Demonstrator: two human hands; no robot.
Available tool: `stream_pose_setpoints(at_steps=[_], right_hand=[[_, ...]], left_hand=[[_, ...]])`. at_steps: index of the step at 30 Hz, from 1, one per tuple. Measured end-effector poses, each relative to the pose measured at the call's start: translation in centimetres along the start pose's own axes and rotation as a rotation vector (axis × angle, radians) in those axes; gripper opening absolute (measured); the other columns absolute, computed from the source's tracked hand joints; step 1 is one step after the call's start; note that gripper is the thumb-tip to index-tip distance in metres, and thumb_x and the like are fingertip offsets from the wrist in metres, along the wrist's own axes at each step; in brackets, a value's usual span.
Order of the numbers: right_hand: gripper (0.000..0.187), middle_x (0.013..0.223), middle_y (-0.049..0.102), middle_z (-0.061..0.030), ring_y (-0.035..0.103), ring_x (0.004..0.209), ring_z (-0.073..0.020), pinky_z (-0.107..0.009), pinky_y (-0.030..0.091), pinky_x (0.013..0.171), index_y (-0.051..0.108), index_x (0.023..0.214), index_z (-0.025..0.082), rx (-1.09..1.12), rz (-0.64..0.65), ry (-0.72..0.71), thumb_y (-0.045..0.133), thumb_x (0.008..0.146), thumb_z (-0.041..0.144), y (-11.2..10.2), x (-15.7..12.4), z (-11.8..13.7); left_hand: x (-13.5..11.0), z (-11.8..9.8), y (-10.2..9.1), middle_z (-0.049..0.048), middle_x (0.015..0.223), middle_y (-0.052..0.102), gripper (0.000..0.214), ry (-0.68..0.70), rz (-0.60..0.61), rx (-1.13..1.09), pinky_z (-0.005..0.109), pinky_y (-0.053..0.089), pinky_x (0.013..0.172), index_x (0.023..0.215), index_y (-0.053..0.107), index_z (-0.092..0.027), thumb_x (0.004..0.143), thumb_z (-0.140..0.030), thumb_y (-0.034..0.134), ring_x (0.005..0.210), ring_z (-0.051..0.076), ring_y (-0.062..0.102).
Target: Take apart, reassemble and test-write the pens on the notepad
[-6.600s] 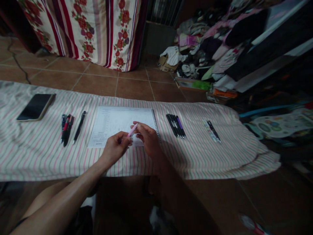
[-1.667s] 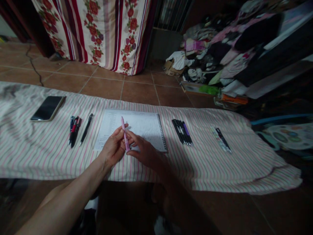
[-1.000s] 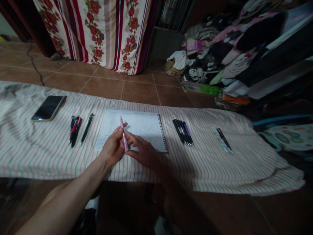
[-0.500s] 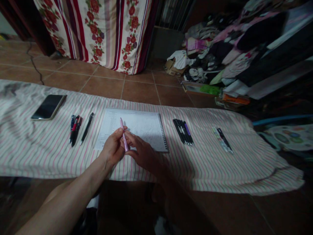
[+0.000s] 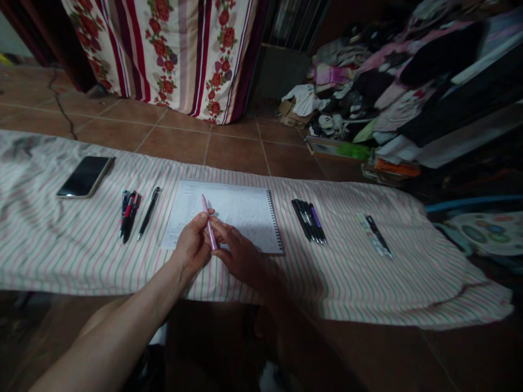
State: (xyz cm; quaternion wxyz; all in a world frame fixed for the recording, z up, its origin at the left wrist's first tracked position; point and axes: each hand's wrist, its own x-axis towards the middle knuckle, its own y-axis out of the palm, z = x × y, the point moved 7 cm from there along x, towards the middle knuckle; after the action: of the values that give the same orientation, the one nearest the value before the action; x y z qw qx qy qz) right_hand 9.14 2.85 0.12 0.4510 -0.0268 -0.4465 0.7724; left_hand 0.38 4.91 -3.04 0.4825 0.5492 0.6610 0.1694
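Note:
A pink pen (image 5: 207,221) is held between both hands over the near edge of a spiral notebook (image 5: 241,212), its far end pointing away from me. My left hand (image 5: 192,247) pinches the pen's barrel with thumb and fingers. My right hand (image 5: 240,256) is curled round the pen's near end. The notebook lies open on a striped cloth (image 5: 347,272) spread on the floor.
Left of the notebook lie a black pen (image 5: 148,213), a cluster of pens (image 5: 128,215) and a phone (image 5: 85,176). To the right are several dark pens (image 5: 309,221) and two more pens (image 5: 375,234). Piled clothes (image 5: 359,92) and a floral cloth (image 5: 171,49) stand behind.
Over the last seconds the pink pen turned from slanting right to pointing away from me. In the last half second the hands hardly moved; the view shifted slightly.

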Motion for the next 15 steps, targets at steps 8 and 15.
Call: stream_pose_setpoints(at_steps=[8,15], right_hand=[[0.064,0.135,0.048,-0.0145,0.047,0.126,-0.0258,-0.046,0.047,0.1,0.025,0.144,0.024,-0.014,-0.001,0.005,0.056,0.088,0.027,-0.02,-0.13,-0.3],[0.075,0.138,0.046,-0.0123,0.045,0.128,-0.0262,-0.046,0.047,0.099,0.022,0.144,0.028,-0.005,0.023,0.015,0.064,0.082,0.027,0.1,-0.28,-0.32]], left_hand=[[-0.17,0.05,0.32,0.0021,0.063,0.061,0.013,-0.018,-0.026,-0.012,0.025,0.051,0.056,0.088,0.06,-0.013,0.087,-0.012,0.047,0.055,0.013,0.061],[-0.25,-0.11,0.39,0.0032,0.063,0.061,0.023,-0.026,-0.021,0.003,0.025,0.05,0.05,0.086,0.059,-0.012,0.092,-0.013,0.037,0.053,0.014,0.061]])
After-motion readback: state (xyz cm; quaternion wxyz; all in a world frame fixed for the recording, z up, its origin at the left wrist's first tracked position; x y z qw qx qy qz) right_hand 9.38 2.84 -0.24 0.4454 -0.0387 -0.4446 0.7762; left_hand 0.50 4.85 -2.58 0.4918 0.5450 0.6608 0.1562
